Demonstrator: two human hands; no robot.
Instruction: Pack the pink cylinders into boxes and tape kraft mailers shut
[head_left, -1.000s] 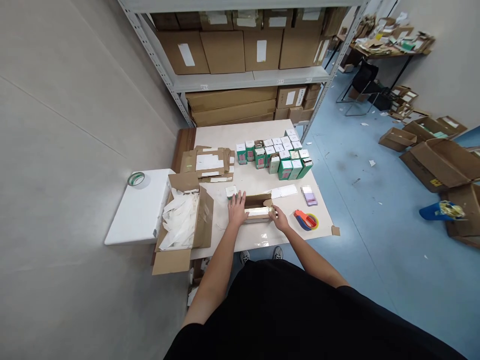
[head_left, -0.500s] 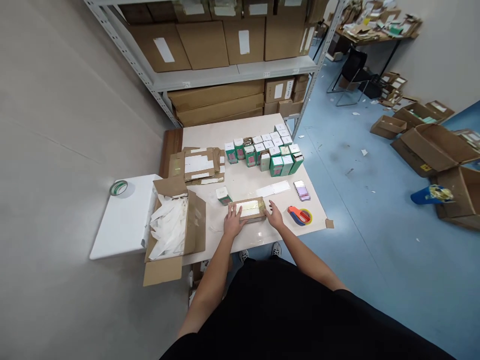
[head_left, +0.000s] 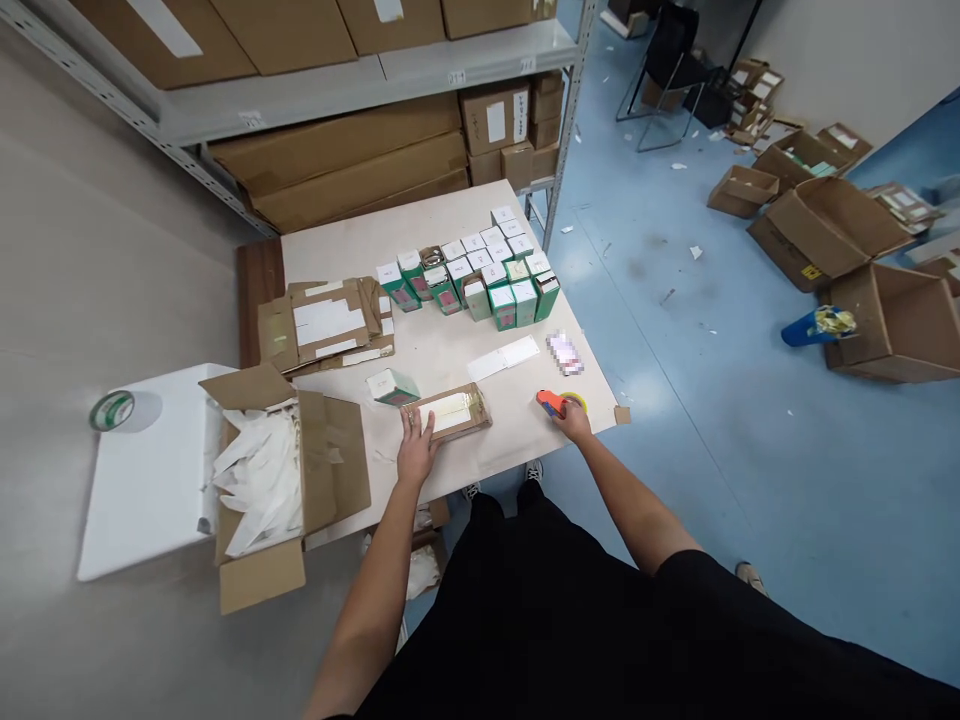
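Note:
A small brown cardboard box [head_left: 452, 412], its flaps folded down and a strip of tape along the top, lies on the pale table [head_left: 352, 245] near the front edge. My left hand [head_left: 417, 449] rests on the box's left end with its fingers spread. My right hand [head_left: 574, 420] is off to the right, fingers closed over the orange tape dispenser [head_left: 553, 403]. A single green and white carton [head_left: 393, 386] lies just behind the box.
Several green and white cartons [head_left: 472, 275] stand at the back of the table, flattened cardboard [head_left: 322, 322] at the left. An open box of white bags [head_left: 262, 480] and a tape roll [head_left: 112, 409] lie left. Shelving [head_left: 315, 90] holds brown boxes; open boxes [head_left: 825, 225] litter the blue floor.
My right hand left the small box and moved right onto the tape dispenser. The box's flaps went from open to folded shut. The view tilted down and shifted left.

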